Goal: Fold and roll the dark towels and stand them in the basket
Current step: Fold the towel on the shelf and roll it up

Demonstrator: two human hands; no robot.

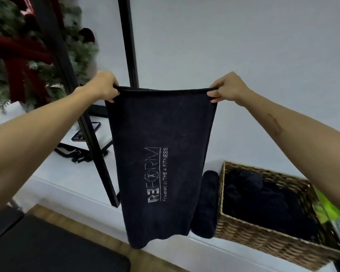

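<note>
A dark towel [161,165] is held up in the air, its long axis vertical and its printed lettering running bottom to top. The top left corner is pinched by the left hand [102,87], the top right corner by the right hand [227,89], fingers curled over the taut upper hem. The lower edge hangs free in front of the white ledge [71,185]. A rolled towel [206,205] lies on the ledge just beside the wicker basket [263,242], partly covered by the hanging towel. Dark cloth fills the basket; individual towels cannot be made out. The basket's right side is cut off by the right forearm.
</note>
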